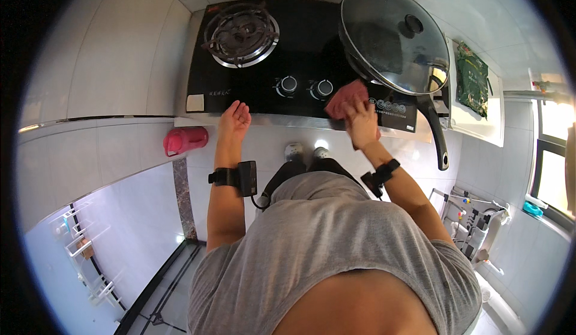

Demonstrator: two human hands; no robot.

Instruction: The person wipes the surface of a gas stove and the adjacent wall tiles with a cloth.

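My right hand (361,121) presses a reddish-pink cloth (344,98) onto the front part of a black glass gas cooktop (256,92), just right of the right control knob (321,88). Part of the cloth hangs below the hand at the cooktop's front edge. My left hand (236,115) is at the front edge further left, palm turned up and fingers loosely curled, with nothing in it. A frying pan with a glass lid (378,42) stands over the right side, its black handle (434,130) pointing towards me. The left burner (243,35) is bare.
A green package (471,80) lies on a white surface (479,125) to the right. On the left, a red jug-like container (185,140) stands below the cooktop's level. Tiled walls and pale cabinets (121,56) border the cooktop. The pan's handle juts past the front edge.
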